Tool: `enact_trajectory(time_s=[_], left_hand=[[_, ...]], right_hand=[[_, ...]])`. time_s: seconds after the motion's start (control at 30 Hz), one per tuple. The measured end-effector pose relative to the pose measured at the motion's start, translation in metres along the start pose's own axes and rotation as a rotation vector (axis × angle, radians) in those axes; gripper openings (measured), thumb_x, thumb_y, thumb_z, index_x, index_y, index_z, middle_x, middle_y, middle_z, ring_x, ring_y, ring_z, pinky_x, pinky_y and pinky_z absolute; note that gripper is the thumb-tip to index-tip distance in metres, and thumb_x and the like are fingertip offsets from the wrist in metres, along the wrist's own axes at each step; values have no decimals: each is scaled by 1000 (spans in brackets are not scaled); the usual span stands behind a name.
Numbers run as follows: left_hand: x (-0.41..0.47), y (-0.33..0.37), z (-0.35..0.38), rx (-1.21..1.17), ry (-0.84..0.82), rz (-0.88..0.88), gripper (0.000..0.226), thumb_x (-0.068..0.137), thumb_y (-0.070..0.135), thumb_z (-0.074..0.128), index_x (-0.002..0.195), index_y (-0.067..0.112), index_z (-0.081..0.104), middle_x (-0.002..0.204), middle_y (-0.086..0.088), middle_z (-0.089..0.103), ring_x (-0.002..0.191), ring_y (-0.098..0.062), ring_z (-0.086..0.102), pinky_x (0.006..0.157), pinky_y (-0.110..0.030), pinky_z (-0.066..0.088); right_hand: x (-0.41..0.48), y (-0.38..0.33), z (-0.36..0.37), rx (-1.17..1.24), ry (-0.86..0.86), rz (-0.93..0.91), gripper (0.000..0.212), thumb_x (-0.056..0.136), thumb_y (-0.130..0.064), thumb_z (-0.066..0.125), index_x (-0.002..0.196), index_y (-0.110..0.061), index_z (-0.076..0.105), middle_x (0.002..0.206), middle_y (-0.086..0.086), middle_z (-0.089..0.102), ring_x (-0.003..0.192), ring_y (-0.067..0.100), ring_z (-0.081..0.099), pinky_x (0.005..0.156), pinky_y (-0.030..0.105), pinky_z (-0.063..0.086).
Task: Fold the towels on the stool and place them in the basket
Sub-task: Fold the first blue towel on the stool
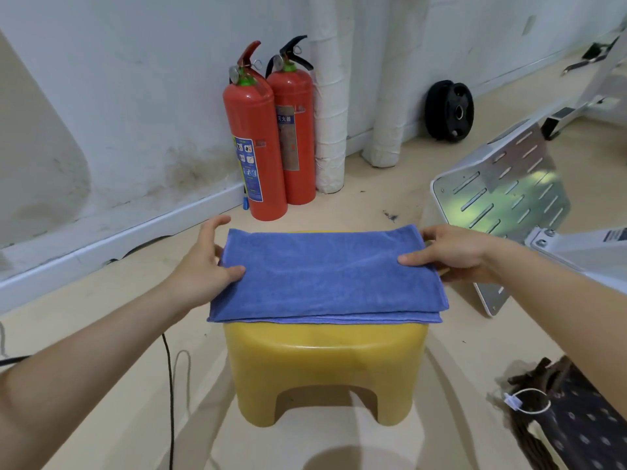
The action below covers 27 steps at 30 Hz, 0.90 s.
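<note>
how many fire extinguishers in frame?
2. One fire extinguisher stands by the wall beyond the yellow stool. The second extinguisher stands just right of it, partly behind it. No sign of any hidden ones.

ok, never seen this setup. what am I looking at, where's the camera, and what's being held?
No robot here, just a person's two bare hands. There is one picture, from a wide-angle camera worn on the head. It looks forward and down, so the forearms come in from the bottom. A blue towel, already folded over, lies on a yellow stool. The left hand holds its left end and the right hand its right end, thumbs on top. Behind, two red fire extinguishers stand by the wall. The dark patterned thing at lower right may be the basket.
</note>
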State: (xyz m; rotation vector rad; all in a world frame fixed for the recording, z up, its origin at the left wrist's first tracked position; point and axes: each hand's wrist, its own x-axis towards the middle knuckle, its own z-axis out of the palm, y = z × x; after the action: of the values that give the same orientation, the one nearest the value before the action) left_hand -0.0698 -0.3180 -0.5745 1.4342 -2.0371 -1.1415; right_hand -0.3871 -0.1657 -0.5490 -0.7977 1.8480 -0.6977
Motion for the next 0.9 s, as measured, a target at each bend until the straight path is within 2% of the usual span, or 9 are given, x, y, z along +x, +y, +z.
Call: enact_trajectory(time_s=[0.13,0.23,0.3,0.43,0.57,0.7,0.77,0.83,0.9], left_hand=[[-6,2,9,653,198,429,58,81,11,51,135,30,42,130,-11,45,113,-35,46,87,-44,46],[-17,15,31,873,-114,525,55,82,55,29,133,41,45,145,-1,38,132,-27,35,102,-45,38],[-16,18,36,972,-341,451,54,88,64,32,140,50,31,157,4,19,144,-20,17,112,-47,26],[-9,24,17,834,-522,469,61,94,11,45,141,48,32,160,6,11,147,-11,8,117,-35,16],[-5,31,16,878,-549,482,90,79,-9,40,142,53,24,159,17,9,146,-4,10,113,-24,22],[23,30,21,1129,-237,721,92,78,-6,46,146,49,17,159,8,17,146,-14,16,112,-36,23],[36,31,22,1148,59,776,80,78,-3,56,142,40,37,151,-7,35,135,-28,35,102,-46,31],[36,39,24,999,245,805,66,69,-6,64,125,28,58,127,-14,54,107,-34,53,79,-44,43],[12,57,34,726,183,872,37,78,4,63,110,23,65,106,-6,59,88,-27,56,67,-38,47]], right_hand=[[-1,3,-5,-71,-108,77,49,78,-10,76,120,-24,55,105,4,71,83,20,70,62,30,56],[-1,3,-4,-11,-128,61,72,74,-3,78,121,-39,38,115,3,65,87,25,71,61,33,58],[-3,2,-4,-13,-116,21,73,76,-2,76,122,-43,38,111,2,64,81,24,71,62,34,58],[-9,3,2,37,-69,-22,26,84,-9,70,101,-21,55,99,11,63,70,23,62,56,30,56],[-19,6,11,125,-20,-49,12,86,-16,69,85,-16,57,84,9,62,63,18,60,53,25,53],[-48,22,21,279,-72,-19,15,91,-23,61,89,-11,70,84,12,72,62,16,69,54,22,55],[-64,35,30,395,-128,-6,21,92,-22,57,101,-11,73,96,13,74,78,18,73,55,22,56],[-76,47,43,448,-200,-51,23,91,-16,57,109,-15,72,104,8,74,92,17,72,59,21,56],[-85,52,58,408,-221,-127,27,89,-10,60,112,-19,70,104,4,74,96,14,70,61,20,56]])
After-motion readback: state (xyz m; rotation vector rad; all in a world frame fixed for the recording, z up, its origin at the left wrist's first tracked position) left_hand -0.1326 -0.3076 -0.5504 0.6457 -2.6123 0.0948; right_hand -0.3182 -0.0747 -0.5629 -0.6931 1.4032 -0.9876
